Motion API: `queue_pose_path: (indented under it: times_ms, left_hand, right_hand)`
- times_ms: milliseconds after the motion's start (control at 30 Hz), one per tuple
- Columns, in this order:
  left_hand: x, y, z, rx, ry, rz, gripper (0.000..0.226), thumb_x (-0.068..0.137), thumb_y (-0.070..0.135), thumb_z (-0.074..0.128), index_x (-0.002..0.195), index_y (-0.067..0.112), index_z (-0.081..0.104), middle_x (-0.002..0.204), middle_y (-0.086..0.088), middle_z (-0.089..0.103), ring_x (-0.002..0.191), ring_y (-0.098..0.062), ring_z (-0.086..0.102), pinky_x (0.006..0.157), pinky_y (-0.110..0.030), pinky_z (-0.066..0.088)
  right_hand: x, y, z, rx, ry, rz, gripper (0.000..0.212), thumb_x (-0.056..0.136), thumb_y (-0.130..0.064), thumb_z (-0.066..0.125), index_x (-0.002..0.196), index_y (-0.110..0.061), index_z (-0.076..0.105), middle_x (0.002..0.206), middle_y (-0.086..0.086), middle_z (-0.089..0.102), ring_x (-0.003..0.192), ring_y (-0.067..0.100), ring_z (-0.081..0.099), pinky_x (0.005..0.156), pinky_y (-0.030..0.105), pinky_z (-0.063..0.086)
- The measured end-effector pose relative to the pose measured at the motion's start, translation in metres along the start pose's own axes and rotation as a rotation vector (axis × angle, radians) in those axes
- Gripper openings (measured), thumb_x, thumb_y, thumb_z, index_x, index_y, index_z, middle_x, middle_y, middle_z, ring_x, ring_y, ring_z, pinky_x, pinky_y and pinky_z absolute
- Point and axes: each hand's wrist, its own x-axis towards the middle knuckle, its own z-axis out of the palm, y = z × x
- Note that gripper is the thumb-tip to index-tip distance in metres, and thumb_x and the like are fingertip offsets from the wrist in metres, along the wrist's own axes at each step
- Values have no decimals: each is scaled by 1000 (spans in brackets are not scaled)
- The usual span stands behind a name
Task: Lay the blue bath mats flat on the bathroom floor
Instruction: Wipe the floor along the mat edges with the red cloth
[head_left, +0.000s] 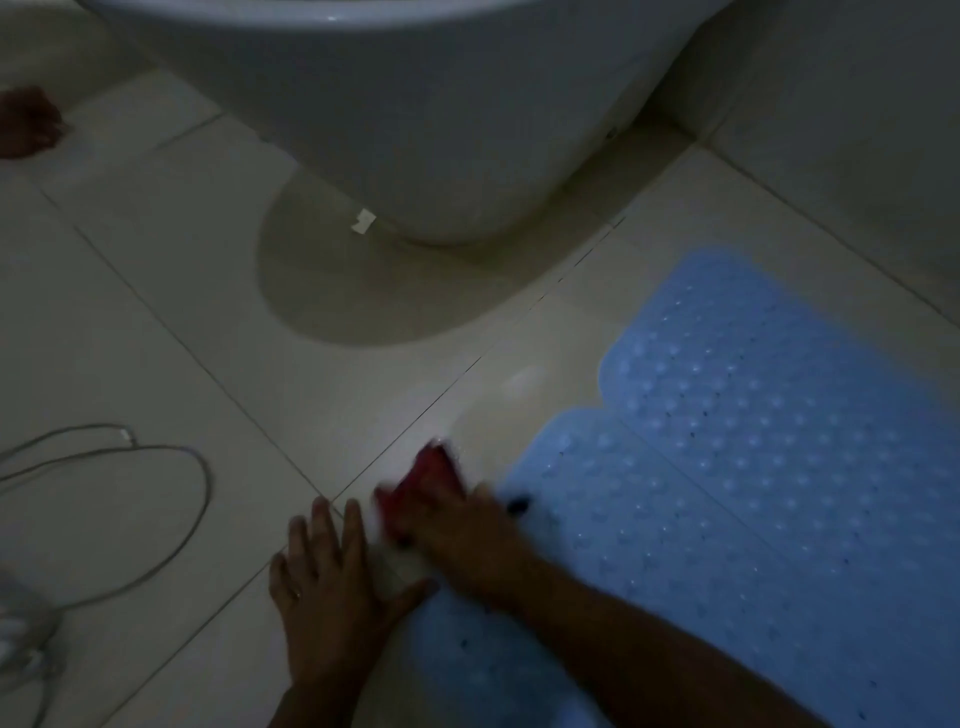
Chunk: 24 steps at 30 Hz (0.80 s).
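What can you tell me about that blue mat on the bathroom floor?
The blue mat is pale blue and looks like soft rubber or plastic, covered in rows of small raised bumps with tiny dark holes between them. Its edge is scalloped, with a notch on the side facing the toilet. It lies flat on the pale floor tiles, right of the toilet base, running off the frame's lower right. The right hand, holding a red cloth, reaches over its near corner.

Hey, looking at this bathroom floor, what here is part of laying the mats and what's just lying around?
Part of the job:
blue bath mat
left hand, flat on the tiled floor
right hand, holding a red cloth

Just lying about:
grey cable
toilet base
paper scrap
reddish item
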Motion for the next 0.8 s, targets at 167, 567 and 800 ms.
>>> queue_pose_path:
  times_ms: [167,567,800]
  left_hand:
    - [9,2,-4,-1,81,72,129,48,93,57,153,21,39,163,-15,32,146,-44,32,110,-64,28]
    - [102,178,12,-49,147,381,95,70,81,56,141,18,61,158,-14,43,144,-42,41,109,-66,29]
    - [185,280,33,18,203,602,77,90,71,45,151,23,48,165,-9,30,154,-40,18,117,-70,18]
  right_hand:
    - [-17,14,22,-93,-97,-104,49,104,-47,31,152,-36,35,167,-1,20,154,28,13,115,60,20]
    - [49,216,-77,-52,41,553,65,103,-40,21,160,-22,-4,169,7,-5,155,26,-12,124,55,1]
    - [70,327,-117,-21,61,705,66,104,-41,26,160,-25,-5,168,3,-12,154,24,-15,123,53,-7]
